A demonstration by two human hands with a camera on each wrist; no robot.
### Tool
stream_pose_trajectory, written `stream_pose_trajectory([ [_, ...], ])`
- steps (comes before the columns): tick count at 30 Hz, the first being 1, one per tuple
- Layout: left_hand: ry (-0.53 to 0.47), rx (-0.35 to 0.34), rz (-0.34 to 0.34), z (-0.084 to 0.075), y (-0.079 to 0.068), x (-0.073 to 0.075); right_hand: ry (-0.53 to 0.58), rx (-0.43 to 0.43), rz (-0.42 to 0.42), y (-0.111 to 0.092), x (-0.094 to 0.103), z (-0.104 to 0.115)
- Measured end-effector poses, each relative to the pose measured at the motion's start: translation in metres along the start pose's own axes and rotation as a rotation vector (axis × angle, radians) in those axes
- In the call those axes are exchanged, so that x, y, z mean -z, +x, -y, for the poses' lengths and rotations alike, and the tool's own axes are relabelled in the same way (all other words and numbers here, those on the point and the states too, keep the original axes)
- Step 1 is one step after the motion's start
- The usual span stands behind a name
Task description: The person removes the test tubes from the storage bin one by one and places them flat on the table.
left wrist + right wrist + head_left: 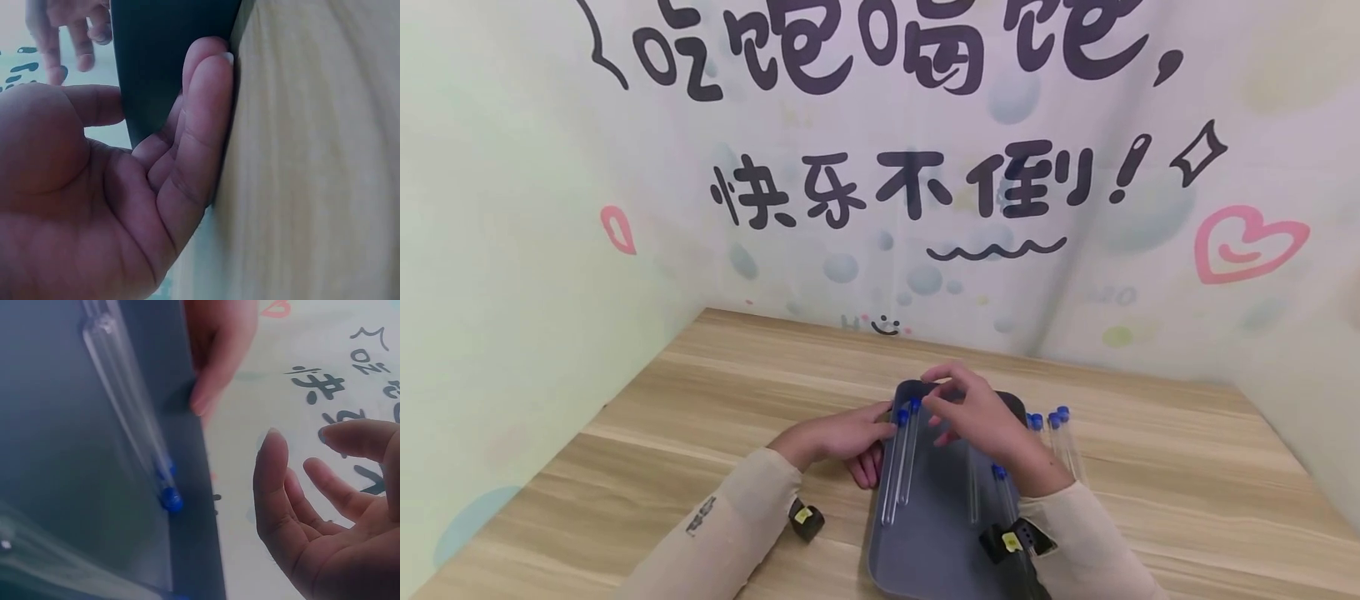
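My left hand (850, 437) holds the left side of a dark grey rectangular tray (936, 537). Its thumb lies at the rim, and in the left wrist view its fingers (203, 106) rest along the outer wall. Two clear test tubes (907, 458) with blue caps lie side by side inside, along that wall. Over the far part of the tray hovers my right hand (983, 417), fingers loosely bent and nothing between them. Below it, another tube (974, 496) lies in the tray, its upper end hidden by the hand. A blue-capped tube (1000, 473) shows near my right wrist, partly covered.
Several more blue-capped tubes (1063, 429) lie on the wooden table (1180, 492) just right of the tray, partly behind my right forearm. A printed cloth wall (865, 283) rises at the table's back edge. Each wrist wears a small black camera (807, 521).
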State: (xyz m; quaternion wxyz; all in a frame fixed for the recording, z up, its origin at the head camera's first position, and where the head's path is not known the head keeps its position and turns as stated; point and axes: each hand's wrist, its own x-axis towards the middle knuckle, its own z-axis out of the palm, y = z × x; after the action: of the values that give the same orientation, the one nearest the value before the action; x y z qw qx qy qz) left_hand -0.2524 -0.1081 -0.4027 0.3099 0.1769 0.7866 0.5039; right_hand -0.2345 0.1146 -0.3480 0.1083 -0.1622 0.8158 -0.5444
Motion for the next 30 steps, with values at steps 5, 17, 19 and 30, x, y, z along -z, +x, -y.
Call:
stream_pose_trajectory([
  [5,0.005,0.009,-0.001,0.001,-0.001,0.0,0.014,-0.039,0.027,0.003,-0.003,-0.009],
  [17,0.01,0.024,-0.011,-0.001,-0.002,0.0,0.028,-0.094,0.066,0.009,-0.008,-0.023],
  [19,0.011,0.027,-0.011,-0.001,-0.002,0.0,0.03,-0.101,0.07,0.009,-0.008,-0.024],
  [30,0.004,0.031,-0.011,-0.001,0.0,-0.001,0.064,-0.127,0.102,0.01,-0.008,-0.032],
])
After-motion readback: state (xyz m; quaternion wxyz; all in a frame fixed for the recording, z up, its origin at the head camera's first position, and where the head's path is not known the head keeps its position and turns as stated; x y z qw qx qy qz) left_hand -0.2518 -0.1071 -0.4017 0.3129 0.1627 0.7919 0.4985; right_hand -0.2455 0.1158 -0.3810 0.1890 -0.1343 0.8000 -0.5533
